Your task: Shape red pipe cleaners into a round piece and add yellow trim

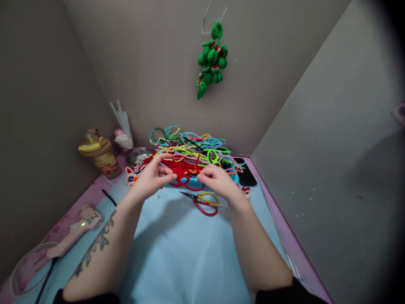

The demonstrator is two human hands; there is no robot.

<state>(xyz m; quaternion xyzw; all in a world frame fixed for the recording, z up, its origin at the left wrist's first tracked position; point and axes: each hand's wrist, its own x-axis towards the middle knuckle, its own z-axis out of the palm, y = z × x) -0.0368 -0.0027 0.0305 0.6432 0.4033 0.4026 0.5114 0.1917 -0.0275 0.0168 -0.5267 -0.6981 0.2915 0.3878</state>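
My left hand (154,174) and my right hand (218,179) are raised over the light blue mat (177,249), fingers pinched together. Between them they hold a red pipe cleaner piece (182,171), fuzzy and bent into loops. Just behind lies a big tangle of coloured pipe cleaners (193,147) in green, yellow, blue, purple and orange. Small scissors (204,202) with red and yellow handles lie on the mat below my right hand.
A green pipe-cleaner ornament (212,59) hangs on the back wall. A black phone (245,172) lies at the right. At the left stand a metal bowl (138,155), a lidded jar (100,154), white sticks (122,122) and a pink glue gun (76,230).
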